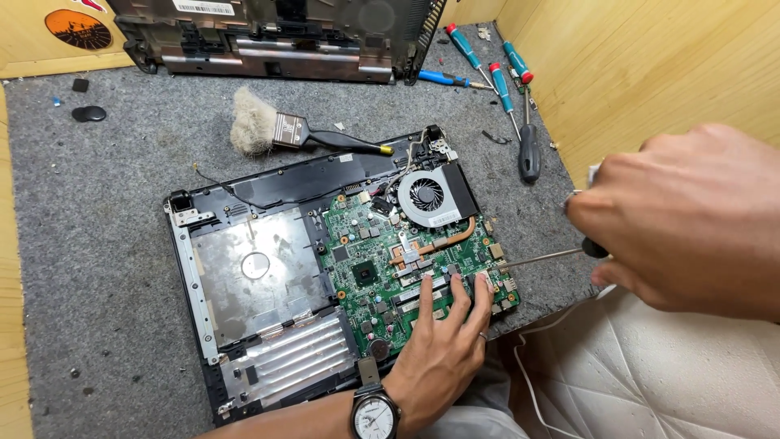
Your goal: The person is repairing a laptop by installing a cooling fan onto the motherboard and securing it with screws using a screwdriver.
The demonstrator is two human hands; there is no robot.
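Observation:
An opened laptop base (pixel 244 276) lies on a grey felt mat, its green motherboard (pixel 370 260) and round cooling fan (pixel 426 195) exposed. My left hand (pixel 443 349), with a wristwatch on the wrist, rests flat on the lower right part of the motherboard, fingers spread. My right hand (pixel 691 219) is closed around the handle of a screwdriver (pixel 543 258). Its thin shaft reaches left, with the tip at the board's right edge beside my left fingertips.
A dust brush (pixel 276 130) lies behind the laptop. Several teal-handled screwdrivers (pixel 496 69) and a black one (pixel 529 154) lie at the back right by the wooden wall. Another laptop shell (pixel 276 36) stands at the back. White quilted fabric (pixel 650 374) covers the lower right.

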